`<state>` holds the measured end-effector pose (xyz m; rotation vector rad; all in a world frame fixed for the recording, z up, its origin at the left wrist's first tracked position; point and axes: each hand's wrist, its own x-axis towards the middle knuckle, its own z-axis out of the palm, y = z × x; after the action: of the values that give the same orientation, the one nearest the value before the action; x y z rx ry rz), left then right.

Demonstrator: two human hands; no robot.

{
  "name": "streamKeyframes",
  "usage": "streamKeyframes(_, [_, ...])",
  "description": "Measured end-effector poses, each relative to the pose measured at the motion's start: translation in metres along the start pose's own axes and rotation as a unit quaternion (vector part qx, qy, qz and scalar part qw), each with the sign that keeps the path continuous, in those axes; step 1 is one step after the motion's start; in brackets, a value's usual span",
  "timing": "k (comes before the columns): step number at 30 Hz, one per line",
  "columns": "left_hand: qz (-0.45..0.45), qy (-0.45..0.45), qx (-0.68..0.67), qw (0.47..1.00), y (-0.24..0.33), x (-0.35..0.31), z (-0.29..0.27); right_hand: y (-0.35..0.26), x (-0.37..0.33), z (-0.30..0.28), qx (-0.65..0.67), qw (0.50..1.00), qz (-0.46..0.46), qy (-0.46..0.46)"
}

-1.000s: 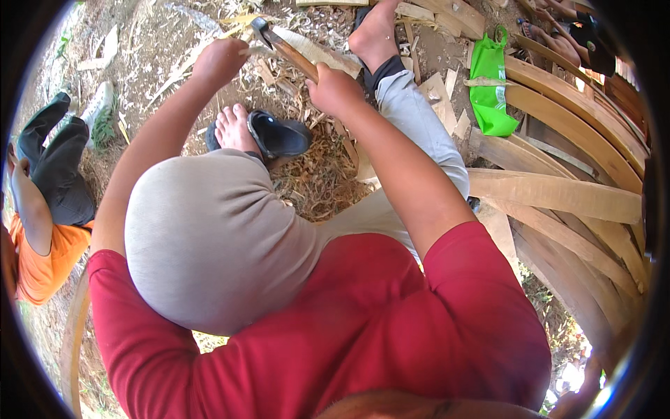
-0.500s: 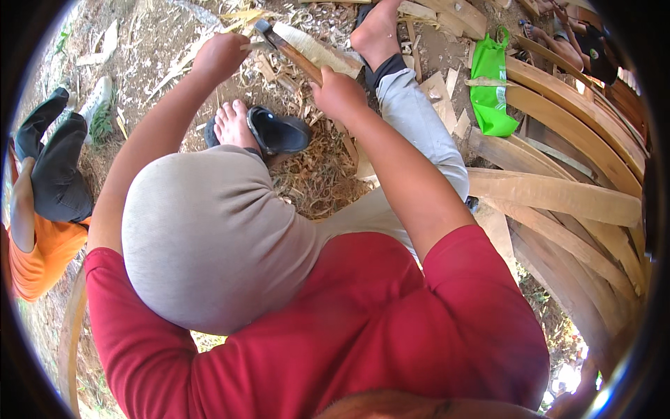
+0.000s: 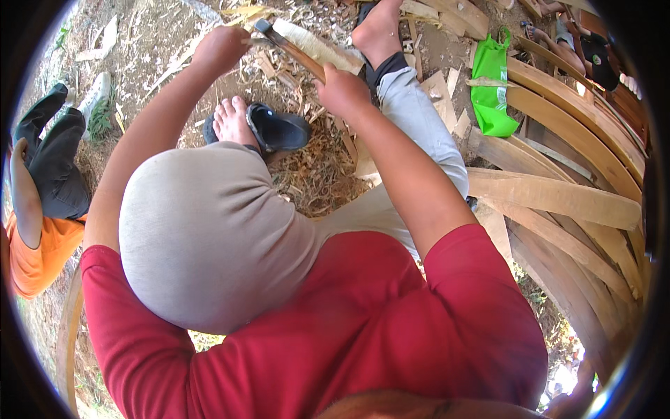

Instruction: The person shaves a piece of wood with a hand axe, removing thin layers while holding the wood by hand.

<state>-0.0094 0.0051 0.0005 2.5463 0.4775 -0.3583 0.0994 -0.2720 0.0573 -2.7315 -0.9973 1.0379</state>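
Note:
My right hand point(image 3: 343, 91) is wrapped round the wooden handle of a hammer-like tool point(image 3: 303, 59). Its dark metal head is at the far end, pointing up and left. Just left of that head, my left hand point(image 3: 222, 50) is closed, and a thin pale piece shows at its fingertips, too small to name. Beyond the tool lies a pale, rough-hewn piece of wood point(image 3: 317, 46) on the ground, partly hidden by the handle.
Wood chips cover the ground. My bare foot point(image 3: 234, 122) stands by a black clog point(image 3: 278, 129). Curved planks point(image 3: 555, 195) are piled at right, with a green bag point(image 3: 490, 91) beside them. A person in orange point(image 3: 45, 251) sits at left; another person point(image 3: 593, 56) is far right.
My left hand has shifted slightly up, so less of the thin piece shows. My right hand and the tool have barely moved. The person at left has moved an arm.

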Motion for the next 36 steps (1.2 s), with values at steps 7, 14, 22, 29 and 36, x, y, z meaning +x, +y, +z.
streamKeyframes(7, [-0.005,-0.007,0.008,1.0,0.003,0.001,0.004,0.008,0.001,0.02,-0.013,1.0,0.002,0.016])
streamKeyframes(14, [-0.005,0.001,-0.014,1.0,-0.003,-0.002,0.007,0.001,-0.002,0.011,0.006,1.0,0.007,-0.005])
streamKeyframes(22, [0.02,0.033,-0.009,0.999,-0.013,0.001,0.014,0.011,0.0,0.015,0.004,1.0,0.009,-0.011])
streamKeyframes(29, [-0.007,0.014,-0.001,1.0,-0.01,-0.002,0.002,-0.009,-0.004,0.002,0.101,0.994,0.028,0.03])
streamKeyframes(36, [-0.122,-0.06,-0.296,0.945,-0.002,-0.035,-0.034,0.005,-0.049,-0.038,0.256,0.96,0.07,0.085])
